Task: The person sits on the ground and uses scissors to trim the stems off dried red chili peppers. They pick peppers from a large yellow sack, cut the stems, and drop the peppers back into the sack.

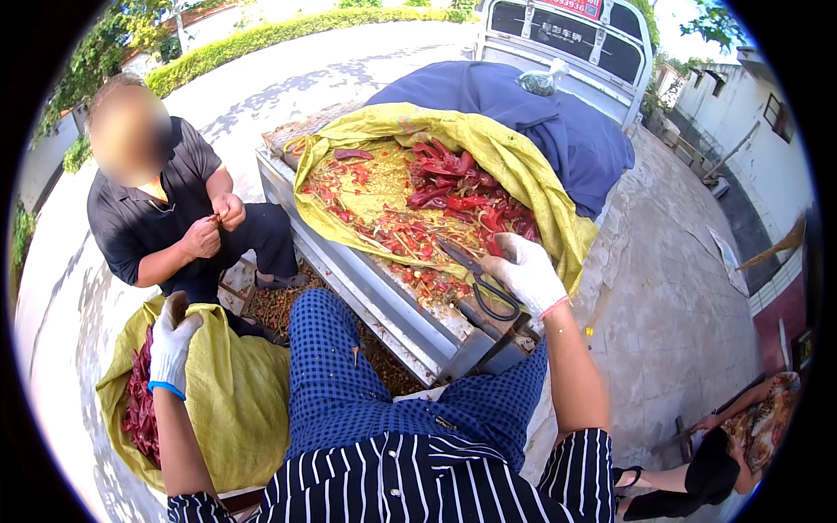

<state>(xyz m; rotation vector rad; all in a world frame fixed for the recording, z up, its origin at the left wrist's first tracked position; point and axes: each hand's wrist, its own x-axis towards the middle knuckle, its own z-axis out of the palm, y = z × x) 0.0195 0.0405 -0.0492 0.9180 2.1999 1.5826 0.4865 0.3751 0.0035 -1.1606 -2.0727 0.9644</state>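
My right hand [523, 271], in a white knit glove, touches dried red chili peppers [451, 173] at the near right of an opened yellow woven sack [405, 118] on a truck bed. Black-handled scissors [480, 281] lie beside its fingers; whether the fingers grip a pepper is not clear. Snipped stems and red bits lie scattered on the sack and the bed's edge. My left hand [175, 340], gloved, is over a second yellow woven sack [229, 399] at lower left, beside the red peppers [139, 405] in its mouth. Its fingers are apart with nothing visible between them.
A person in a dark shirt [189, 196] sits at the left, both hands on a small red item. Another person [726, 444] is at lower right. The truck bed's metal side [366, 294] runs before my knees. Behind the sack lie a blue cloth [497, 98] and a tied plastic bag [539, 80].
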